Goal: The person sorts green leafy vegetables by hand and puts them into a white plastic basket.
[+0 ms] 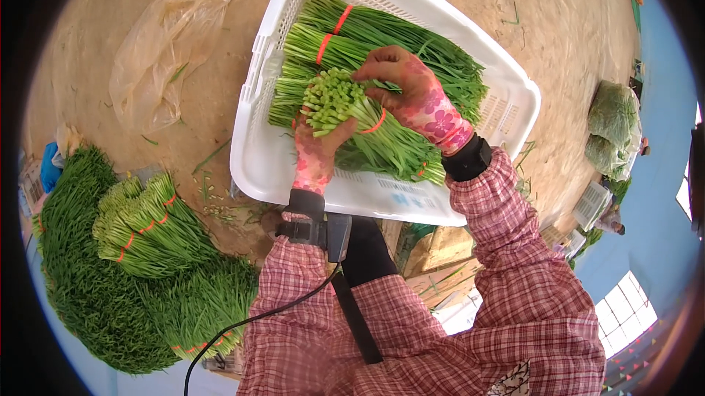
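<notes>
A white plastic basket [248, 170] in front of me holds several bundles of garlic chives. My left hand [317, 152], in a pink patterned glove with bare fingertips, grips one bundle [329, 102] near its pale cut ends, which face up toward me. An orange band wraps this bundle, and its leaves trail to the right. My right hand [418, 95], gloved alike, arches over the bundle's upper edge with thumb and fingers bent toward the stems; what lies between its fingertips is partly hidden. Other banded bundles [396, 36] lie flat behind it in the basket.
A large heap of garlic chives [88, 300] stands at the left, with banded bundles [150, 227] on top. Crumpled clear plastic [165, 51] lies on the brown floor. Wrapped green bundles [613, 128] and a pale crate [592, 205] sit far right. A black cable [253, 317] hangs from my left wrist.
</notes>
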Available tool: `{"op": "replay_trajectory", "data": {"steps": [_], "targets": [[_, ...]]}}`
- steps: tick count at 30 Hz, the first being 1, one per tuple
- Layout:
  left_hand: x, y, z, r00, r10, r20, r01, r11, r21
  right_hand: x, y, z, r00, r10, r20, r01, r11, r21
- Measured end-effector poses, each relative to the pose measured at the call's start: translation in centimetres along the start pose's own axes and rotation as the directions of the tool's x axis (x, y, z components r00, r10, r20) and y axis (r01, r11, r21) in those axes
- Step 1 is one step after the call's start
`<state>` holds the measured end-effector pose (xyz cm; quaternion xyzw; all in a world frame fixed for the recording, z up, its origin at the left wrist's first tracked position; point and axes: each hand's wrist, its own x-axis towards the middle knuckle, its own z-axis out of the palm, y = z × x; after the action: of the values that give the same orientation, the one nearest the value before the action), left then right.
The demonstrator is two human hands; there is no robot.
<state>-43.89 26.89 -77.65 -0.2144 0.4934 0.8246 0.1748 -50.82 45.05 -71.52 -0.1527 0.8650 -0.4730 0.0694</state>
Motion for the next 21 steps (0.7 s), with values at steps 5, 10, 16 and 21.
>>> {"op": "replay_trajectory", "data": {"steps": [5, 10, 16, 21], "targets": [[-0.2, 0.0, 0.3, 0.999, -0.047, -0.004, 0.047, 0.999, 0.026, 0.8, 0.5, -1.4, 0.979, -0.154, 0.131, 0.180, 0.961, -0.211], [-0.2, 0.1, 0.5, 1.000, -0.001, 0.022, 0.001, 1.000, 0.003, 0.4, 0.8, -1.4, 0.981, -0.188, 0.054, 0.195, 0.960, -0.200], [-0.8, 0.6, 0.9, 0.994, -0.059, 0.089, 0.050, 0.993, 0.106, -3.8, 0.2, -1.0, 0.951, 0.308, 0.007, -0.308, 0.947, 0.092], [-3.7, 4.8, 7.6, 0.964, 0.075, 0.255, -0.067, 0.997, -0.041, -7.1, -3.3, -3.5, 0.827, 0.533, 0.178, -0.498, 0.546, 0.674]]}}
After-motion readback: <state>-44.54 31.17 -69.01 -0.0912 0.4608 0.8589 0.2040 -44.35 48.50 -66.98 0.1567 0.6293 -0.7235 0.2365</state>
